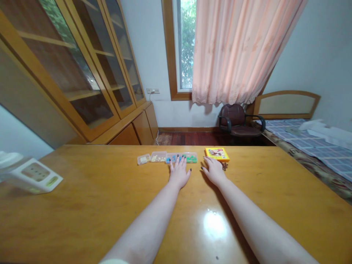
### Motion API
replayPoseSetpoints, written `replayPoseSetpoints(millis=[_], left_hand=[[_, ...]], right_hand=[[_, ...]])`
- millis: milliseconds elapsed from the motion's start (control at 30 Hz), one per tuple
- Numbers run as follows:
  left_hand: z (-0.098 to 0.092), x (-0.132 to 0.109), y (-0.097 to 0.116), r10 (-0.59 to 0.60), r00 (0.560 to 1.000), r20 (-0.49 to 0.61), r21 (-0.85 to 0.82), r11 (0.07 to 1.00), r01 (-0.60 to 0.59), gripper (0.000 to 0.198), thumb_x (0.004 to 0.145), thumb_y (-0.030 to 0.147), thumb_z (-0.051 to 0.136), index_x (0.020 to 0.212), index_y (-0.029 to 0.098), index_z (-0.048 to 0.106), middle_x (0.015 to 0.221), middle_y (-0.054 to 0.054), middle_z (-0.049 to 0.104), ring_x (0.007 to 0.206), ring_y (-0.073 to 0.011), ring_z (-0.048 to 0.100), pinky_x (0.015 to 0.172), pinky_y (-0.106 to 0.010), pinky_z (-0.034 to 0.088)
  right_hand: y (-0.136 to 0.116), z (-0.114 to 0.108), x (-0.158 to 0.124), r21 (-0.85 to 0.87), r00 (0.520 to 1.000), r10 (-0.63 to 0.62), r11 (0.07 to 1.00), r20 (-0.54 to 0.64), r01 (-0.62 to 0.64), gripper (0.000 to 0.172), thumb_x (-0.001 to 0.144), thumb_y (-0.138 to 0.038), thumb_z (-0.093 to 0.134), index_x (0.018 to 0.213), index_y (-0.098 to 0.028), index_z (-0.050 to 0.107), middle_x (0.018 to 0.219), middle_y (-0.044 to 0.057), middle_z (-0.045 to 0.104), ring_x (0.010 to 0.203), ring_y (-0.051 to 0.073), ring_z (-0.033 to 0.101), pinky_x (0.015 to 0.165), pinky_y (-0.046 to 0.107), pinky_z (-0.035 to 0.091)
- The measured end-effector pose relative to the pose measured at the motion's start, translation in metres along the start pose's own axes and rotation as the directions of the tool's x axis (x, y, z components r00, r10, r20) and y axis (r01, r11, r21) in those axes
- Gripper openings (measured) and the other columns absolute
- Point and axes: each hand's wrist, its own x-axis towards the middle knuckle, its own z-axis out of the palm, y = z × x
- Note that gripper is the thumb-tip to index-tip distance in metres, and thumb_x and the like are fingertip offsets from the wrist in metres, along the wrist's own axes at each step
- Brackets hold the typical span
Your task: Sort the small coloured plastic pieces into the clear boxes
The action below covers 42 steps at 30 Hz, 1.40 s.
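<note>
Both hands are out flat on the table. The left hand (179,173) lies palm down, fingers spread wide, holding nothing. Its dark-nailed fingertips (178,158) reach the near edge of a row of small clear boxes (162,157). Whether they press on the boxes or only meet the edge, I cannot tell.

There are four boxes in that row, side by side near the far edge of the table. The box with blue pieces (168,158) sits right at the left hand's fingertips, with the box with green pieces (192,158) just to its right. The box with pale pieces (158,157) is to its left, and a smaller clear box (143,159) lies at the left end, slightly turned.

The right hand (213,171) is palm down too, fingers loosely apart and empty, just beside the left. Just past its fingertips lies the yellow box (217,154), flat, close to the fingers but apart from them. A small dark thing (224,167) lies beside this hand, too small to make out.

The wooden table (82,205) is glossy, with a bright glare spot between the forearms. At its far left edge stands a white container (30,176), blurred. Beyond the table are a glass-door cabinet (82,73), a window (187,44) half covered by a pink curtain (233,47), a dark chair (238,123) and a bed (316,146) with a checked cover.
</note>
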Motion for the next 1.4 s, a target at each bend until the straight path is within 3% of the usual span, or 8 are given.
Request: replayPoseSetpoints(millis=[100,267,367,533,700,833,900,1400], left_hand=[[-0.003,-0.001,0.001,0.087,0.996,-0.008,-0.029,0.996,-0.087,0.05,0.086,0.037,0.042,0.135,0.024,0.041,0.138,-0.006,0.045,0.135,-0.0272,0.024,0.109,-0.06,-0.001],[-0.003,-0.003,0.0,0.17,0.982,-0.076,-0.051,0.983,-0.174,0.043,0.087,0.034,0.042,0.129,0.024,0.048,0.137,-0.005,0.047,0.132,-0.022,0.03,0.113,-0.049,0.003],[0.001,-0.001,-0.002,0.086,0.993,-0.077,-0.048,0.995,-0.09,0.065,0.083,0.045,0.049,0.139,0.017,0.033,0.146,-0.011,0.032,0.137,-0.0282,0.02,0.111,-0.054,0.002],[0.003,0.001,-0.008,0.09,0.995,-0.053,-0.239,0.966,-0.1,0.069,0.083,0.046,0.05,0.141,0.017,0.028,0.144,-0.012,0.035,0.138,-0.0288,0.015,0.111,-0.056,-0.001],[0.006,0.0,-0.016,0.076,0.996,-0.057,-0.738,0.668,-0.093,0.076,0.08,0.043,0.057,0.142,0.017,0.022,0.148,-0.014,0.026,0.136,-0.0253,0.025,0.111,-0.042,0.023],[0.005,0.005,-0.021,0.076,0.995,0.07,-0.962,0.27,0.047,0.087,0.067,0.043,0.071,0.139,0.014,0.03,0.136,-0.018,0.044,0.124,-0.0274,0.044,0.104,-0.04,0.036],[0.003,0.008,-0.023,0.06,0.988,0.146,-0.979,0.155,0.135,0.089,0.061,0.044,0.076,0.134,0.011,0.037,0.127,-0.019,0.053,0.117,-0.0276,0.051,0.101,-0.04,0.039],[0.024,0.015,-0.017,-0.181,0.957,0.225,-0.974,-0.035,0.223,0.078,0.054,0.052,0.078,0.116,0.009,0.056,0.11,-0.018,0.064,0.097,-0.0266,0.063,0.091,-0.041,0.046]], right_hand=[[-0.013,0.009,0.013,0.013,0.997,0.079,0.997,0.023,-0.08,0.061,0.083,-0.04,0.052,0.135,-0.012,0.039,0.138,0.017,0.042,0.127,0.028,0.037,0.102,0.042,0.027],[-0.025,0.021,0.019,0.006,0.991,-0.101,0.995,0.084,0.101,0.071,0.077,-0.044,0.058,0.139,-0.017,0.035,0.147,0.015,0.028,0.135,0.031,0.022,0.107,0.051,0.013],[-0.024,0.02,0.016,0.024,0.972,-0.195,0.981,0.13,0.194,0.065,0.074,-0.039,0.062,0.133,-0.019,0.043,0.139,0.014,0.042,0.132,0.032,0.027,0.108,0.054,0.008],[-0.024,0.009,0.013,0.136,0.967,-0.251,0.96,0.048,0.243,0.053,0.077,-0.036,0.06,0.125,-0.017,0.051,0.122,0.013,0.056,0.116,0.025,0.048,0.107,0.048,0.021],[-0.031,0.0,0.009,0.25,0.94,-0.336,0.907,-0.062,0.34,0.052,0.078,-0.036,0.059,0.126,-0.018,0.05,0.119,0.012,0.058,0.11,0.024,0.052,0.096,0.041,0.039],[-0.035,-0.006,0.006,0.243,0.928,-0.356,0.896,-0.109,0.372,0.055,0.079,-0.045,0.058,0.126,-0.016,0.05,0.115,0.013,0.061,0.105,0.024,0.055,0.093,0.039,0.042],[-0.036,-0.008,0.006,0.206,0.93,-0.34,0.909,-0.139,0.362,0.056,0.081,-0.05,0.055,0.124,-0.014,0.051,0.113,0.013,0.062,0.103,0.025,0.056,0.093,0.039,0.042],[-0.041,0.001,0.003,0.032,0.945,-0.253,0.964,-0.208,0.265,0.045,0.093,-0.043,0.039,0.122,-0.014,0.056,0.088,0.011,0.071,0.08,0.021,0.063,0.077,0.032,0.045]])
